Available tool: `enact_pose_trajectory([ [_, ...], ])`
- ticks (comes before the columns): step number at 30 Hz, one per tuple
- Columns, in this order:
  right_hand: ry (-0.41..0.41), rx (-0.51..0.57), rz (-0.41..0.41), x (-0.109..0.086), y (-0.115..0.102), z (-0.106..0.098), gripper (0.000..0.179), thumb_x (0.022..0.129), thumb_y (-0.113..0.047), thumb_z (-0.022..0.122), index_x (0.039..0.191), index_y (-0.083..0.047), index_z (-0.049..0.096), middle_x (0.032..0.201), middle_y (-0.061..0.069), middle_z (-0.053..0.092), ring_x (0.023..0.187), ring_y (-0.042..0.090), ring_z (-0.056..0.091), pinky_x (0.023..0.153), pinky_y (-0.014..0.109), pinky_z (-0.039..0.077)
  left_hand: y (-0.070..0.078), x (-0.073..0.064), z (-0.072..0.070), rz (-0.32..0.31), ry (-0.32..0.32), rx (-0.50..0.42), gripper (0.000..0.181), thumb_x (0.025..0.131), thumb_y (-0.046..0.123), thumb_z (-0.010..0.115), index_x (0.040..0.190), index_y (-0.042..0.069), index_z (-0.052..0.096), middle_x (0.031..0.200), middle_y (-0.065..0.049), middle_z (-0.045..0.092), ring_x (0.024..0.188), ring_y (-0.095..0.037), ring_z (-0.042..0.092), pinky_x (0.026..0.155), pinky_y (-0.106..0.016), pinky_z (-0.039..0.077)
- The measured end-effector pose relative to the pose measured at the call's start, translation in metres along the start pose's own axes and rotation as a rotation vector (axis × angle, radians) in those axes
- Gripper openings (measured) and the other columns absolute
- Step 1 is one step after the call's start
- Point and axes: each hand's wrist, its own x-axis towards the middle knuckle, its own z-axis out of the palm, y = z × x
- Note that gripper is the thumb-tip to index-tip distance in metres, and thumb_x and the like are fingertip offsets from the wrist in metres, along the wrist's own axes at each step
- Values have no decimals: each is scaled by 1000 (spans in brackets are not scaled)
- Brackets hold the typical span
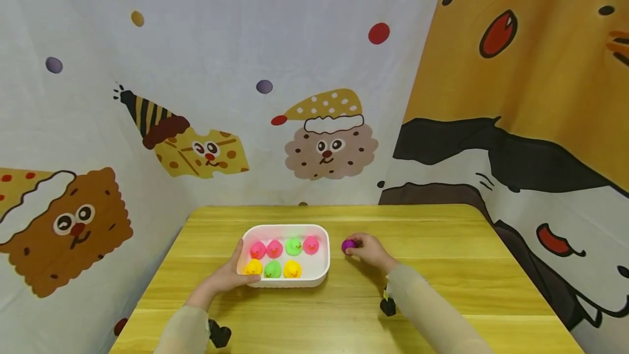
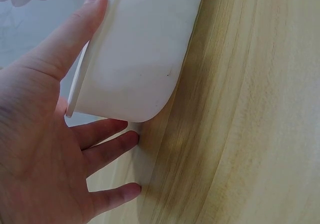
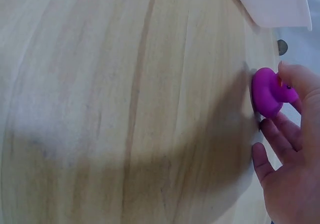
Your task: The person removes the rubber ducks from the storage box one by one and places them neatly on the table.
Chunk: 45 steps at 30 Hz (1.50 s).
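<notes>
A white plastic tub (image 1: 315,267) sits on the table, holding several small rubber ducks in two rows. Pink ducks (image 1: 311,245) and a green duck (image 1: 294,246) fill the back row; yellow ducks (image 1: 292,269) and another green duck (image 1: 272,270) stand in front. My left hand (image 1: 227,276) holds the tub's left end, thumb along the front rim and fingers around the corner. To the right of the tub, my right hand (image 1: 372,253) pinches a purple rubber duck (image 3: 267,92) by its head end. In the right wrist view, that duck is right at the tabletop.
The wooden table (image 1: 442,288) extends around the tub on all sides. Behind it hangs a white cloth (image 1: 314,15) printed with cartoon figures. A dark wrist mount (image 1: 388,306) hangs under the right sleeve, and another (image 1: 219,334) beside the left.
</notes>
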Motion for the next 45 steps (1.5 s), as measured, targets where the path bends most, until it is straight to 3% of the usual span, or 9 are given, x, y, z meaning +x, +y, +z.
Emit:
enact_pose_trajectory([
  [6,-16,47,47,-1,-3,-9,43,87,-12,73,124,6,60,114,21,65,104,35,61,91,48,50,0,-1,2,-6,-5,22,121,79,39,79,154,10,-13,157,-29,2,135,-52,23,106,-69,18],
  [9,-9,39,31,3,-9,-17,44,89,-14,70,126,7,58,123,24,60,108,39,59,91,49,50,-1,0,1,-2,-14,22,121,80,39,78,154,12,-14,157,-29,1,136,-52,22,107,-69,18],
  [19,-75,4,-8,13,-49,-31,38,91,-17,66,126,-4,62,128,20,58,102,33,62,79,38,55,-3,2,-3,10,-27,38,122,81,40,77,153,11,-17,157,-30,-1,136,-53,20,108,-67,18],
  [26,-182,14,-82,17,-78,-16,40,92,-15,65,128,-1,59,130,22,56,106,35,59,85,40,53,-2,1,-4,11,-21,21,121,81,39,77,153,9,-15,157,-29,-1,136,-53,20,107,-69,16],
  [31,-247,-3,-113,21,-94,-2,38,90,-17,70,124,-1,63,124,17,62,103,29,61,86,40,53,-2,1,-2,19,-14,27,122,80,41,78,154,9,-13,157,-29,2,135,-53,23,107,-68,18],
  [40,-432,108,-68,29,-127,19,36,89,-19,72,121,-5,66,125,14,63,103,19,63,88,35,53,-6,4,0,16,-10,25,123,79,42,78,154,10,-13,157,-30,2,135,-52,23,107,-68,18],
  [45,-504,123,-71,35,-133,33,33,88,-20,72,119,-8,67,124,13,64,103,15,63,86,32,54,-5,3,0,27,-1,21,123,78,42,79,154,9,-11,157,-30,4,134,-52,25,107,-68,19],
])
